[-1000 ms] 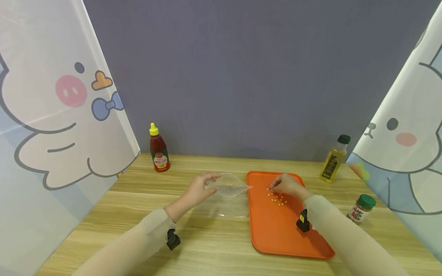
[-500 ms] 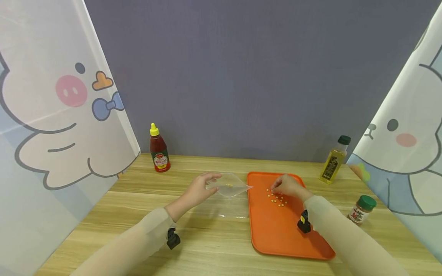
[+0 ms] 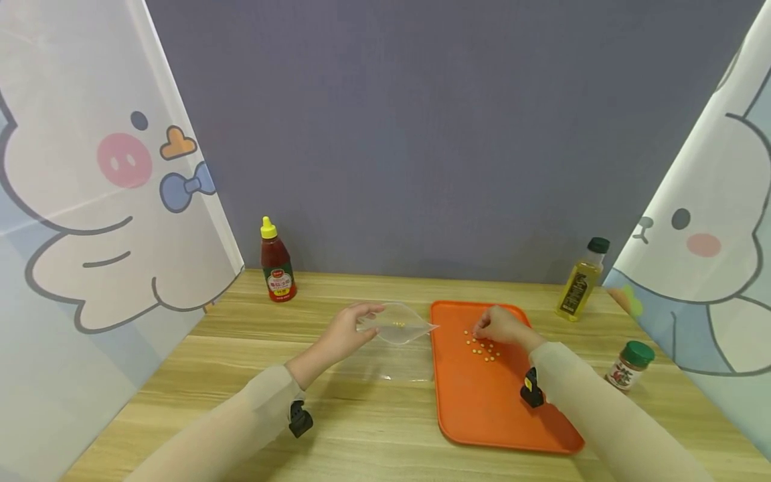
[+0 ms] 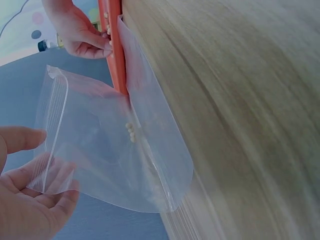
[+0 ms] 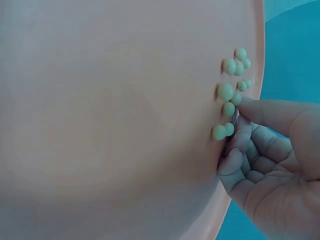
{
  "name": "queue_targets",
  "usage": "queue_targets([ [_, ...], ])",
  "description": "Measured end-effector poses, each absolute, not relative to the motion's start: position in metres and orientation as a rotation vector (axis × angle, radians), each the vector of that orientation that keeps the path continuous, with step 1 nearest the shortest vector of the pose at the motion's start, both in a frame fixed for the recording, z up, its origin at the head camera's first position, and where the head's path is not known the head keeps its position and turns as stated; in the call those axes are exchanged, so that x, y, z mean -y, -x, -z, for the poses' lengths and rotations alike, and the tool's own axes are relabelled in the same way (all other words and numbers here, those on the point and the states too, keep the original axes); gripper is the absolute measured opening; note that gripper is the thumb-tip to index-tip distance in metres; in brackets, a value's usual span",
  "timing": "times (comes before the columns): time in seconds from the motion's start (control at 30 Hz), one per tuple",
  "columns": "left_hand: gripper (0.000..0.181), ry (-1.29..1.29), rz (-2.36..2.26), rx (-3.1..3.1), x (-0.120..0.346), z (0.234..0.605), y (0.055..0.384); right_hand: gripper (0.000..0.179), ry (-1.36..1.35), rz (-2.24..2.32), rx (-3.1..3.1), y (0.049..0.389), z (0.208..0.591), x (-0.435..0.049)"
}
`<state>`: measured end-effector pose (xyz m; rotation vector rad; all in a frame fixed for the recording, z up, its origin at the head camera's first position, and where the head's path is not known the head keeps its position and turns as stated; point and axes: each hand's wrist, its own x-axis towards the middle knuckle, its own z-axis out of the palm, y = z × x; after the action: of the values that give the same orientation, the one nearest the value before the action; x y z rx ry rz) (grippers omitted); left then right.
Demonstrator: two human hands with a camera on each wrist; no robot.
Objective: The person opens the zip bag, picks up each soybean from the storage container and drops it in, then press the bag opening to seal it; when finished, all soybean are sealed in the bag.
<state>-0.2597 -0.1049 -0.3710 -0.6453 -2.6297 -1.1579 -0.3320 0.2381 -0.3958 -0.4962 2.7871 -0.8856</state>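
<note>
A clear zip bag (image 3: 394, 358) lies on the table with its mouth spread wide. My left hand (image 3: 346, 331) holds the mouth's left edge, thumb apart from the fingers, and the fingers show through the plastic beside the zip strip in the left wrist view. Several soybeans (image 4: 131, 134) sit inside the bag. To the right, an orange tray (image 3: 482, 408) bears more scattered soybeans (image 5: 226, 92). My right hand (image 3: 502, 326) is low over the tray's far part. Its thumb and fingertips pinch at a soybean (image 5: 236, 98) among the others, partly hidden by the fingers.
A ketchup bottle (image 3: 279, 264) stands at the back left of the wooden table (image 3: 361, 428). At the back right are an oil bottle (image 3: 581, 281) and a green-capped spice jar (image 3: 630, 365), right of the tray. A grey panel (image 3: 397, 147) rises behind the table.
The right hand's fingertips have dropped slightly and drawn together among the soybeans on the tray. My left hand and the zip bag have stayed in place.
</note>
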Motion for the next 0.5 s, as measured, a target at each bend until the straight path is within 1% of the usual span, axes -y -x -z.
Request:
queue_targets([
  [0.23, 0.042, 0.648, 1.160, 2.631, 0.1049, 0.3709, 0.2605, 0.013, 0.478, 0.993, -2.775, 0.3340, 0.4013, -0.2437],
  [0.5, 0.044, 0.627, 1.165, 2.647, 0.1049, 0.3717, 0.2596, 0.019, 0.420, 1.088, -2.725, 0.3354, 0.3967, -0.2443],
])
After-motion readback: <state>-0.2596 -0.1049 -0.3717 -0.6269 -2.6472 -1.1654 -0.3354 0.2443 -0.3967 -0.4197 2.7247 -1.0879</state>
